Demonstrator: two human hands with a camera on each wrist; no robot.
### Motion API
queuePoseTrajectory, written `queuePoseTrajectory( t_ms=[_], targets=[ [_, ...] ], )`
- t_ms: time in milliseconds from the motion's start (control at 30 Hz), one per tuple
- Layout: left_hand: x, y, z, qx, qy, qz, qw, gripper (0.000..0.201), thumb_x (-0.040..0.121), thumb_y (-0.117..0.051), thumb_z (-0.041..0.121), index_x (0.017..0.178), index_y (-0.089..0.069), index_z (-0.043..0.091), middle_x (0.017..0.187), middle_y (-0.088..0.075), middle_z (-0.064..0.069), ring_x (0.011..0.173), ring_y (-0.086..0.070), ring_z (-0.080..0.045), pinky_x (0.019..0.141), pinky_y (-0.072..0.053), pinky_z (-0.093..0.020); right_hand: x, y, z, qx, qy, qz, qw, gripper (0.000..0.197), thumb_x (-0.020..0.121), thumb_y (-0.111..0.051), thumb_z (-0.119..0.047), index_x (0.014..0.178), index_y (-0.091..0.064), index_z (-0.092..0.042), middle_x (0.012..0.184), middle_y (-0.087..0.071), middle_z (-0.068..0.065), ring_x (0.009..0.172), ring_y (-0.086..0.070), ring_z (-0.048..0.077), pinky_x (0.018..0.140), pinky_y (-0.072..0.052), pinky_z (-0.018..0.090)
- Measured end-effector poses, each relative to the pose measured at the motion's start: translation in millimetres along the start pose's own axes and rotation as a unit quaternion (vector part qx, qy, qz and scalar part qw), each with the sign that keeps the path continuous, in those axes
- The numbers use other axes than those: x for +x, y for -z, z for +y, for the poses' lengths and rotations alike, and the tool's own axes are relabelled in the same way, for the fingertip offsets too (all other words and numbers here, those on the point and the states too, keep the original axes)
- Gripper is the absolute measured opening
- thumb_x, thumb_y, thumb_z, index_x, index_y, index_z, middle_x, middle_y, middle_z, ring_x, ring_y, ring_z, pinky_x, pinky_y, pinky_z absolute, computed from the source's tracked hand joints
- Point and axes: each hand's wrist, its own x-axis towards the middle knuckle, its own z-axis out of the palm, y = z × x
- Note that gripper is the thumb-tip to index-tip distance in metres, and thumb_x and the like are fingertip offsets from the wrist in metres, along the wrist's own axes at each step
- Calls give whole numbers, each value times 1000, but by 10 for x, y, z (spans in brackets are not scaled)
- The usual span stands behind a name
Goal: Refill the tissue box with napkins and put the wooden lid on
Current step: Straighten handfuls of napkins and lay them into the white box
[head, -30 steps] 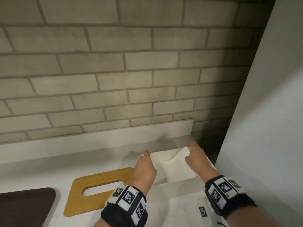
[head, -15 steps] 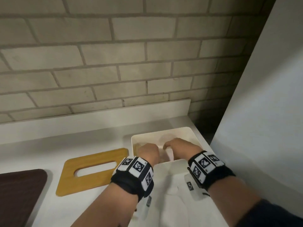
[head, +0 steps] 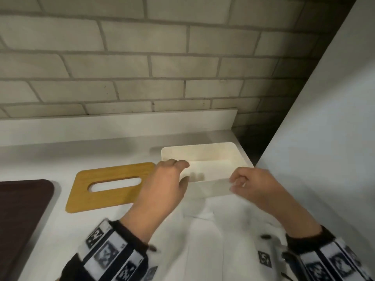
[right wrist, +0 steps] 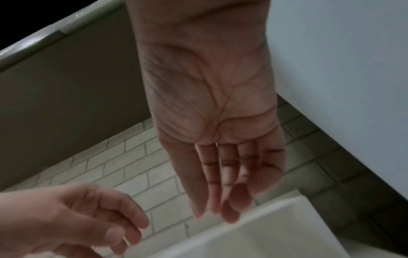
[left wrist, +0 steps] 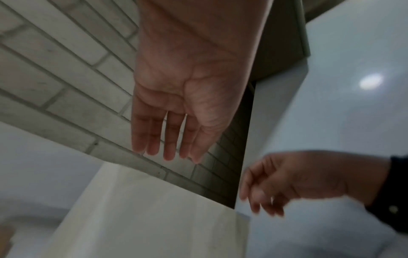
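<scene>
A white open tissue box (head: 203, 152) stands on the counter near the right corner, with white napkins (head: 213, 169) lying flat inside it. The wooden lid (head: 113, 187), with its oval slot, lies flat on the counter just left of the box. My left hand (head: 179, 171) hovers over the box's front left corner with relaxed fingers, holding nothing. Over the front right corner my right hand (head: 235, 182) hangs loose and empty. The wrist views show the bare palms of the left hand (left wrist: 167, 139) and right hand (right wrist: 218, 192) above the box rim (right wrist: 253, 232).
A dark brown mat (head: 20, 209) lies at the far left of the white counter (head: 60, 159). A brick wall (head: 142, 67) with a low white ledge stands behind. A tall white panel (head: 324, 138) closes off the right side, close to the box.
A second ago both hands held the napkins over the box, then pushed them down inside. Now both hands have come up out of the box, empty.
</scene>
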Motion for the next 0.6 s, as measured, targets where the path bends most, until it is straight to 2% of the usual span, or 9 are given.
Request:
queuePoseTrajectory(
  t_ms=[100, 200, 300, 333, 400, 467, 500, 567, 600],
  targets=[
    [-410, 3, -127, -29, 28, 1, 999, 35, 93, -50, 36, 128, -53, 35, 124, -60, 14, 113, -55, -10, 86, -45, -23, -255, -319, 143, -43, -82, -71, 993, 15, 80, -67, -27, 86, -57, -20, 83, -58, -5, 74, -55, 11, 75, -48, 26],
    [-682, -37, -220, -49, 52, -2, 997, 35, 93, -49, 37, 127, -53, 36, 126, -59, 16, 118, -53, -6, 90, -45, -21, -368, -715, 145, -68, -115, -106, 985, 45, 81, -68, -36, 113, -49, -11, 100, -57, 1, 87, -53, 16, 74, -41, 22],
    [-861, -63, -249, -38, 57, -1, 998, 35, 94, -46, 39, 129, -50, 39, 128, -56, 20, 121, -50, -2, 92, -42, -18, -385, -988, 61, -30, -141, -52, 988, 68, 76, -74, -33, 126, -36, -6, 120, -55, 9, 109, -56, 22, 83, -45, 25],
    [-908, -63, -244, -35, 58, -2, 998, 35, 94, -46, 40, 129, -49, 40, 129, -56, 21, 121, -49, -1, 92, -41, -17, -376, -1047, 33, -10, -150, -33, 988, 74, 74, -77, -28, 130, -33, -6, 121, -54, 10, 112, -56, 24, 85, -48, 25],
    [-1001, -61, -244, -42, 64, -8, 997, 36, 94, -46, 40, 130, -47, 41, 128, -55, 22, 120, -49, 0, 91, -40, -15, -364, -1120, -6, 47, -163, -5, 985, 81, 72, -78, -14, 135, -28, -6, 107, -57, 6, 104, -59, 23, 74, -49, 22],
    [-1081, -75, -271, -72, 78, -10, 994, 36, 93, -48, 41, 129, -46, 42, 124, -57, 22, 115, -52, 1, 89, -40, -15, -382, -1134, 14, 102, -154, 13, 983, 70, 73, -74, -3, 132, -35, -7, 78, -52, -2, 76, -59, 17, 55, -43, 15],
    [-1114, -90, -295, -102, 90, -10, 991, 37, 92, -50, 41, 129, -46, 42, 120, -58, 22, 111, -54, 1, 88, -41, -15, -411, -1110, 14, 121, -136, 26, 983, 57, 73, -73, -2, 123, -46, -6, 69, -49, -3, 65, -55, 14, 48, -39, 13],
    [-1162, -139, -349, -195, 124, -2, 973, 42, 88, -58, 42, 128, -47, 40, 114, -59, 21, 103, -56, -1, 89, -44, -17, -505, -1004, -3, 130, -90, 35, 987, 21, 73, -72, -5, 91, -61, -3, 64, -54, 3, 60, -54, 18, 50, -39, 16],
    [-1180, -168, -370, -248, 140, 5, 959, 48, 84, -62, 43, 129, -46, 39, 113, -58, 20, 101, -56, -2, 90, -44, -18, -564, -918, -21, 133, -63, 25, 989, 12, 73, -72, -8, 79, -63, -1, 65, -61, 8, 62, -58, 20, 55, -42, 20]
  ],
)
